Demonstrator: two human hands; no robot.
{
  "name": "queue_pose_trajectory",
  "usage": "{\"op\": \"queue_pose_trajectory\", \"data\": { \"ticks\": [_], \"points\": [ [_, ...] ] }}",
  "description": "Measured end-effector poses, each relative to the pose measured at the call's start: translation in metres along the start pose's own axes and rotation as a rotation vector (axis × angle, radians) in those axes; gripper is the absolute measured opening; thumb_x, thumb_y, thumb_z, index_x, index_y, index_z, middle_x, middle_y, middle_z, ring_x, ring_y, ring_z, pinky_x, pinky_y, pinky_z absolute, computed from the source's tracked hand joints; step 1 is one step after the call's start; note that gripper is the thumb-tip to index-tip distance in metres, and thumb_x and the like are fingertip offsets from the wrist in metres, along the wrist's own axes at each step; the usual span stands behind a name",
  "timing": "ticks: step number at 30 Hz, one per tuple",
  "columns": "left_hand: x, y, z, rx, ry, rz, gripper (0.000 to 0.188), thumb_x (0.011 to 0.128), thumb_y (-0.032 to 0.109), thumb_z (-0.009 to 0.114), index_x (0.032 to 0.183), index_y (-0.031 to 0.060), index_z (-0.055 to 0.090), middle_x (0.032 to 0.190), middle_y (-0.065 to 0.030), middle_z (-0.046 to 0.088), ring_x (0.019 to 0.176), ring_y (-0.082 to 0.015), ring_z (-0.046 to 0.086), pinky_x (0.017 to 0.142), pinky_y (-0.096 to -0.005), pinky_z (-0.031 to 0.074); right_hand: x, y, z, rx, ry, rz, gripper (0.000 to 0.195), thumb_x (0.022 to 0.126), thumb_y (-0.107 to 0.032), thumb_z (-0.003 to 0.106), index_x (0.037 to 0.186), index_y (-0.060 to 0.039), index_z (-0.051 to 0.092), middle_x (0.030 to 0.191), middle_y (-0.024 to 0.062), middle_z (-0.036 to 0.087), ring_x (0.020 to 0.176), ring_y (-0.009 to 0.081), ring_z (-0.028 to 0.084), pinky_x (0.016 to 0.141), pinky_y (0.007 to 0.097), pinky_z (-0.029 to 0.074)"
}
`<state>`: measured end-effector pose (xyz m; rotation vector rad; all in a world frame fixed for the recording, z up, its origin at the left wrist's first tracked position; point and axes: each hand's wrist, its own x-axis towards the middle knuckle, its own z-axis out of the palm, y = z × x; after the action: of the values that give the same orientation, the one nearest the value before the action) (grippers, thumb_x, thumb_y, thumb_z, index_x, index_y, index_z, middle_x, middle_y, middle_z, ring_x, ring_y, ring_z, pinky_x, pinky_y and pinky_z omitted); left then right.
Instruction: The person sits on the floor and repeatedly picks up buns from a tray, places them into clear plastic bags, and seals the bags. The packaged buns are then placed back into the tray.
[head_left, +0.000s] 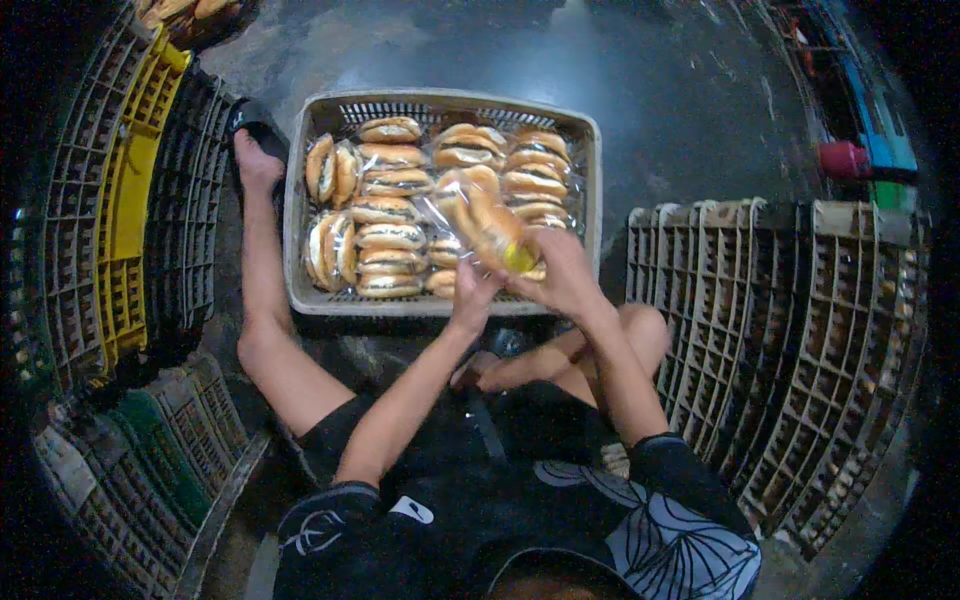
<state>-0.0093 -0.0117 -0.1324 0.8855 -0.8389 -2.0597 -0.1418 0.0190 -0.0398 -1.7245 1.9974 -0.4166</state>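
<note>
Both my hands hold one bread bun in a clear plastic bag (480, 217), tilted above the right half of a plastic crate (442, 307). My right hand (555, 274) grips the bag's lower right end, beside a yellow patch on it. At the bag's lower left edge is my left hand (476, 289), fingers closed on it. Rows of bagged, filled buns (390, 232) lie in the crate, with a few turned upright along its left wall. The held bag hides part of the buns under it, and motion blurs its outline.
Stacked plastic crates stand on my right (712, 300). On my left are black crates and a yellow crate (127, 202), with more crates (172, 450) behind. A red object (844, 160) is at the far right. Bread (187, 15) shows at the top left.
</note>
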Motion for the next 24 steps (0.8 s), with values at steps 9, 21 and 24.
{"op": "queue_pose_trajectory", "data": {
  "ticks": [9,21,24],
  "points": [
    [-0.140,0.086,-0.005,0.555,-0.409,-0.086,0.085,0.061,0.017,0.077,0.128,-0.0010,0.027,0.121,-0.0132,0.043,0.112,-0.0212,0.043,0.094,-0.0323,0.034,-0.136,-0.082,0.024,0.618,0.565,0.259,0.018,0.081,-0.015,0.054,0.089,0.0007,0.058,0.085,0.0145,0.059,0.080,0.0268,0.057,0.072,0.0335,0.044],
    [-0.149,0.145,-0.007,0.282,-0.643,-0.261,0.082,0.063,0.009,0.074,0.129,-0.0015,0.026,0.119,-0.0114,0.044,0.111,-0.0185,0.042,0.093,-0.0298,0.034,-0.154,-0.103,-0.001,2.042,0.242,0.068,0.019,0.086,-0.019,0.048,0.075,-0.0041,0.048,0.077,0.0058,0.048,0.075,0.0144,0.045,0.069,0.0248,0.036],
    [-0.155,0.140,0.001,0.246,-0.699,-0.053,0.064,0.064,0.008,0.073,0.118,-0.0042,0.039,0.114,-0.0107,0.048,0.106,-0.0182,0.047,0.091,-0.0292,0.036,-0.147,-0.112,0.003,1.935,-0.058,0.449,0.019,0.085,-0.022,0.051,0.082,-0.0034,0.052,0.078,0.0029,0.053,0.070,0.0121,0.049,0.066,0.0243,0.041]
  ]
}}
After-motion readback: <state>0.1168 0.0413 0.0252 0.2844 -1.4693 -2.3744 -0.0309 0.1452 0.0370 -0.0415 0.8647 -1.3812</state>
